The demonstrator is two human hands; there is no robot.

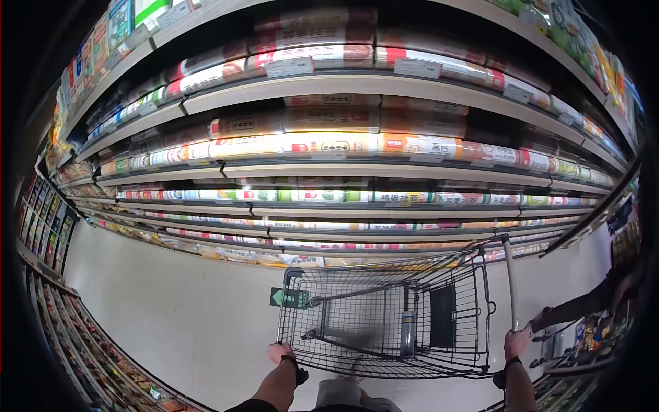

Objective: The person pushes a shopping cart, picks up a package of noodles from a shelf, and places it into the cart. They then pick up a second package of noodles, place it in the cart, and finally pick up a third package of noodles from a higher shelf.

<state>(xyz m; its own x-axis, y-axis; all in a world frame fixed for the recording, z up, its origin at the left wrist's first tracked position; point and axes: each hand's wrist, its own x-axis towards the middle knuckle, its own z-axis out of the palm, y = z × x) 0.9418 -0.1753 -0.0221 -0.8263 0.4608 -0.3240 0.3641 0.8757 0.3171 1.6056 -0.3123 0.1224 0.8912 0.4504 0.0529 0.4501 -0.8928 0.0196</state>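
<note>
A black wire shopping cart (473,302) stands in a supermarket aisle in front of me. My right hand (516,342) grips the near end of its pale handle bar (511,281). My left hand (279,352), fingers curled, rests at the cart's opposite corner, against the wire rim. Both wrists wear dark bands. Inside the basket lies a slim bottle or can (408,333) beside a dark panel (443,316). A green sign (289,298) is fixed to the cart's far corner.
Long shelves (329,168) packed with goods and price tags fill the view beyond the cart. More stocked shelves (48,233) run along the left. Another person's arm (583,305) reaches in at the right, near a shelf. Pale floor (171,302) lies left of the cart.
</note>
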